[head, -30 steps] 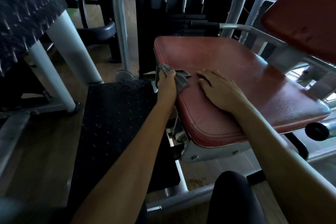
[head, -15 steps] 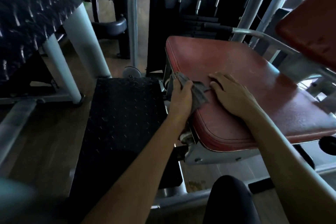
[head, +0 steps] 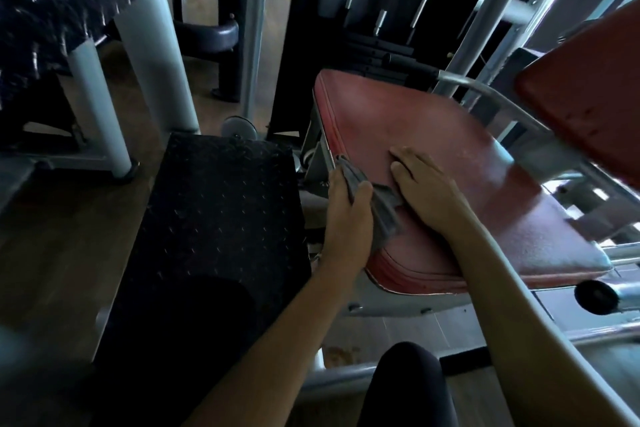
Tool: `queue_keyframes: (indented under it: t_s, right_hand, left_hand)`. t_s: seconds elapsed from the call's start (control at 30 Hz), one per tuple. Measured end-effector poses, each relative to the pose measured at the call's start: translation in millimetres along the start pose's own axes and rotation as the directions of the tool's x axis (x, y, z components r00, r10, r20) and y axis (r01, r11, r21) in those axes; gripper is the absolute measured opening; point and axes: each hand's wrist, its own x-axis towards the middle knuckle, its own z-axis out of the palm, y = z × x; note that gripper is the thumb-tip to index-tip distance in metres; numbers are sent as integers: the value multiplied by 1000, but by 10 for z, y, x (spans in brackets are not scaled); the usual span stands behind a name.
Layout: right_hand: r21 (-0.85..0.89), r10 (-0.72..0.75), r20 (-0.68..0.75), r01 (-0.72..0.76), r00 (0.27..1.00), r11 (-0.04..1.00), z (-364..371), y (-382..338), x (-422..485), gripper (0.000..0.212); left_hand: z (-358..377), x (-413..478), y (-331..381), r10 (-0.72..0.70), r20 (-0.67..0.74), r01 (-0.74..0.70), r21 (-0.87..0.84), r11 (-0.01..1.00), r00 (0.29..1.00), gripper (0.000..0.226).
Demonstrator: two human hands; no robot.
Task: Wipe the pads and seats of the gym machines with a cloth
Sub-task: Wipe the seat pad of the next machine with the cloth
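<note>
We grip the grey cloth [head: 386, 215] in our left hand [head: 346, 215] at the red seat [head: 433, 128] edge, with our right hand [head: 429, 191] lying flat on it; the backrest pad [head: 588, 107], upper right, probably remains to be wiped.

- Your seat [head: 433, 149] fills the centre right of the frame, and the back pad [head: 588, 107] sits above it at the upper right.
- Your left hand [head: 349, 215] is at the seat's left edge, gripping the cloth [head: 381, 211], which drapes over that edge.
- Your right hand [head: 426, 191] lies on the seat top, just right of the cloth and touching it.
- The tread plate [head: 214, 218] lies left of the seat, at centre left.
- The weight stack [head: 377, 48] stands behind the seat, at top centre.
- Your knee [head: 408, 388] is at the bottom edge, below the seat.
</note>
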Motion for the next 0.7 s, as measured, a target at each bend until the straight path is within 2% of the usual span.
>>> queue_keyframes:
  t_s: [0.07,0.17,0.27,0.4,0.5,0.6,0.7]
  right_hand:
    - [-2,2,10,-2,1000,1000,2,4,12,47]
    - [5,-3,5,3,1000,1000,7,15,14,47]
    - [37,-4,0,4,1000,999,-23,4,-10,46]
    - [62,-38,31,36,999,997,-129,60,-83,43]
    - [89,-77,24,74,997,993,-186,176,-188,41]
    - [116,-90,5,89,996,989,-204,242,-276,40]
    - [132,-85,-18,87,996,987,-207,217,-319,40]
  left_hand:
    - [-50,400,111,-33,10,33,19,999,999,67]
    - [-72,619,234,-97,-18,97,42,994,995,81]
    - [-14,313,177,-20,-30,22,68,997,999,70]
    - [64,-332,-34,44,-43,-40,90,995,998,81]
    - [165,-744,-129,117,-33,-113,96,989,993,79]
    - [59,-586,-60,115,-6,-113,161,981,993,86]
    - [-9,-558,-3,76,51,-85,203,976,996,74]
